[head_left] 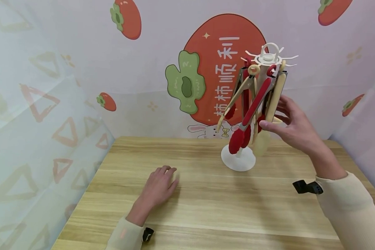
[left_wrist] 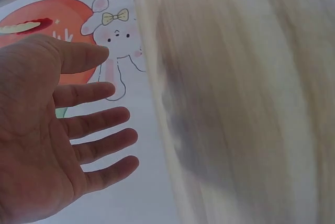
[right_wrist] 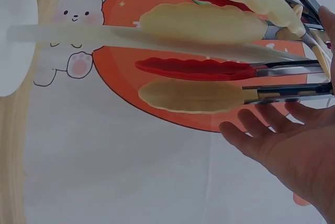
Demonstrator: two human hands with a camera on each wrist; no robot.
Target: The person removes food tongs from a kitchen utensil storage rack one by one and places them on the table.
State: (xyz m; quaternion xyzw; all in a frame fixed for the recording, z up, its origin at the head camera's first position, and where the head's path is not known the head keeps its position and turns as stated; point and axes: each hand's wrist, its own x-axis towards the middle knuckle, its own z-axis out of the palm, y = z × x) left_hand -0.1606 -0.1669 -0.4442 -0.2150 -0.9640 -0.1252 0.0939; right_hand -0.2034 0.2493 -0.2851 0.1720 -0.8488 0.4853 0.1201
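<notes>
The place looks like a staged booth: printed sheets [head_left: 137, 69] enclose a wooden table [head_left: 222, 208] at the back and sides, bearing a cartoon persimmon [head_left: 212, 43], a rabbit [left_wrist: 118, 30] and a triangle pattern [head_left: 39, 104]. The wider building cannot be told.

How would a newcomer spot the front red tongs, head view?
Find the white stand on the wooden table. The front red tongs hang on its near side, heads just above the round base, cream tongs either side. Among the red ones, only these show their handle unblocked.
</notes>
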